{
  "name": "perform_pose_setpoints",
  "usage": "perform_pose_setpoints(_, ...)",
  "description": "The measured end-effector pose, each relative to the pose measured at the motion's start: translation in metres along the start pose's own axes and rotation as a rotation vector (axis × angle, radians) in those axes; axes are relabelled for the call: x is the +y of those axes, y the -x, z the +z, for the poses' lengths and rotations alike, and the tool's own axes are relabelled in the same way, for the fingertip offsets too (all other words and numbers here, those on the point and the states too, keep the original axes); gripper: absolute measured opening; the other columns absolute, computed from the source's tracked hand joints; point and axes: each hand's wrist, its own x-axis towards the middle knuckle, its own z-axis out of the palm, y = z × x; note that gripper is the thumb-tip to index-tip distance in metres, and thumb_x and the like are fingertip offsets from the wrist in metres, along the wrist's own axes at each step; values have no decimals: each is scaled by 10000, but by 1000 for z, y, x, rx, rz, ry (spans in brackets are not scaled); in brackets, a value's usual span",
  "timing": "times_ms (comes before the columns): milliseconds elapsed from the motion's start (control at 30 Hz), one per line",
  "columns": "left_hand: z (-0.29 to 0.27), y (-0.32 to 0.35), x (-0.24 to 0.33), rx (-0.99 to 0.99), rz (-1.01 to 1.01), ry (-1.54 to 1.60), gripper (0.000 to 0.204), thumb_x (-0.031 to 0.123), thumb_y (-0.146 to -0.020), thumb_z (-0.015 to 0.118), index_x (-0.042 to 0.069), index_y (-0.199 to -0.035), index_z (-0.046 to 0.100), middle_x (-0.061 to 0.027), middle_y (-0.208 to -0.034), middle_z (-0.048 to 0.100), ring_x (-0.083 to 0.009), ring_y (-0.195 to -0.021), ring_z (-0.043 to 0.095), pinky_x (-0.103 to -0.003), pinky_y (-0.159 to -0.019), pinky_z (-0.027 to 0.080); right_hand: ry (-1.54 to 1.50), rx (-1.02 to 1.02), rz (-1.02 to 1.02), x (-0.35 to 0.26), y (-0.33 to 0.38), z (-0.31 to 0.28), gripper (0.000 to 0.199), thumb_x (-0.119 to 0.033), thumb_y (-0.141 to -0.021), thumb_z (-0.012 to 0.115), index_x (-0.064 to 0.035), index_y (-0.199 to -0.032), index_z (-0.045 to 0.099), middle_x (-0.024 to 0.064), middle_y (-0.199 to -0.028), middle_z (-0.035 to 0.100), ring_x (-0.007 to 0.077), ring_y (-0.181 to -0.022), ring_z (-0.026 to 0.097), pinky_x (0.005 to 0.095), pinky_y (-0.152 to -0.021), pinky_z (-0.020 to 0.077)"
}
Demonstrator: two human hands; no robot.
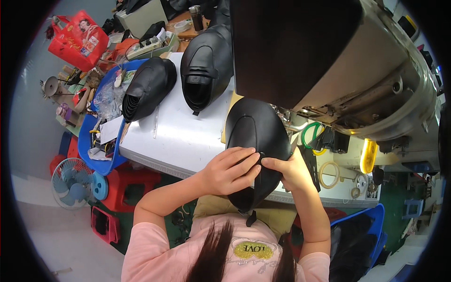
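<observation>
Both hands are pressing on a black shoe upper (256, 136) that is lying at the near edge of the bench (183, 141), partly overhanging it toward the person. Left hand (231, 170) is lying curled over the upper's lower left side, fingers bent and closing on the leather near its middle seam. Right hand (290, 170) is meeting it from the right, fingertips pinching the same seam, so the two hands are almost touching there. Further up the pale bench top, a second black upper (204, 66) is resting near the far edge, and a third one (148, 87) is lying at the far left corner, leaning over a blue bin (87, 141) that is standing just beside the bench's left edge. Papers and small parts are sitting inside that bin. A large metal machine (357, 70) is looming over the bench's right side, with a green ring (310, 134) and a yellow lamp (369, 155) hanging beneath it. Left of the bench, a small blue fan (70, 182) and red stools (127, 188) are standing on the floor, and a red bag (77, 40) is sitting further back.
</observation>
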Motion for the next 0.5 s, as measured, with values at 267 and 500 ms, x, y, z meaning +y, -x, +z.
perform_pose_setpoints(267,16,-2,-21,150,-71,95,222,22,-652,636,-12,-871,619,-182,-972,617,-327,-867,622,-363,-682,543,72,30,62,11,11,-30,351,-44,-704,731,-9,-1013,569,21,-802,620,100,-698,581,222,-662,481)
perform_pose_setpoints(500,46,-35,-45,116,-5,80,243,32,-649,627,7,-890,615,-148,-996,597,-298,-932,595,-366,-747,524,196,275,-112,-9,3,-58,285,-106,-687,753,-53,-890,560,-20,-766,551,81,-631,504,197,-545,400)
